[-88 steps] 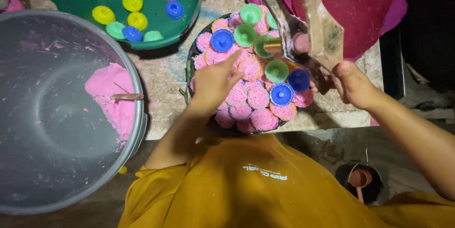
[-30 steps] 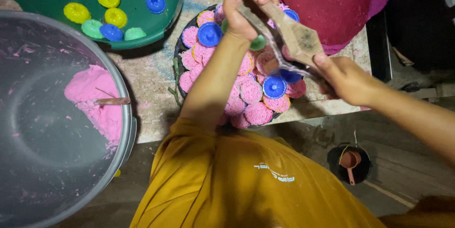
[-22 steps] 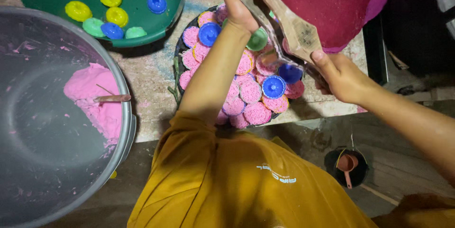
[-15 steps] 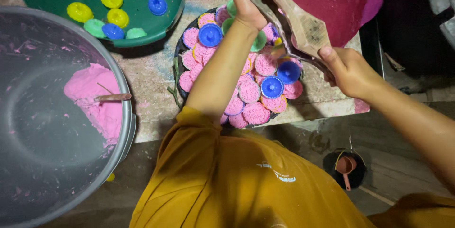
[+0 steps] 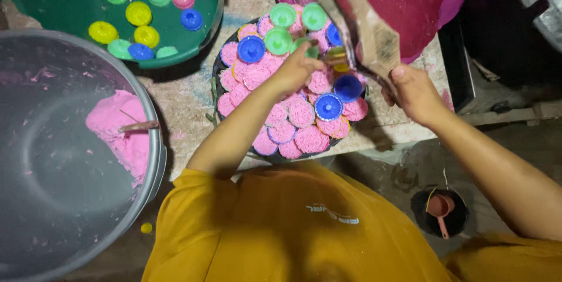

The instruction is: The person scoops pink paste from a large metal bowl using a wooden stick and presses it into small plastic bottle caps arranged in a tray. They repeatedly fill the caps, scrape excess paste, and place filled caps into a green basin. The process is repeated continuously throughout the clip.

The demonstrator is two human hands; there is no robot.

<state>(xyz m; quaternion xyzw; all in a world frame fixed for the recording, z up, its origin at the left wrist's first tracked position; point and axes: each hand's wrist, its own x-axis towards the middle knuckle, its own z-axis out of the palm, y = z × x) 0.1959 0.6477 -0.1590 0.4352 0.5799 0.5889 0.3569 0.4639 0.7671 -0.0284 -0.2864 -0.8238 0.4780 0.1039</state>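
Here the left hand pinches a green mould over the tray, the right hand grips wooden tongs

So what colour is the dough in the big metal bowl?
Pink dough, in the grey metal bowl, seen in the head view.

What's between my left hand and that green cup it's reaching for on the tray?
Nothing visible: the left hand has its fingertips right at the green cup, among the pink cakes on the dark tray.
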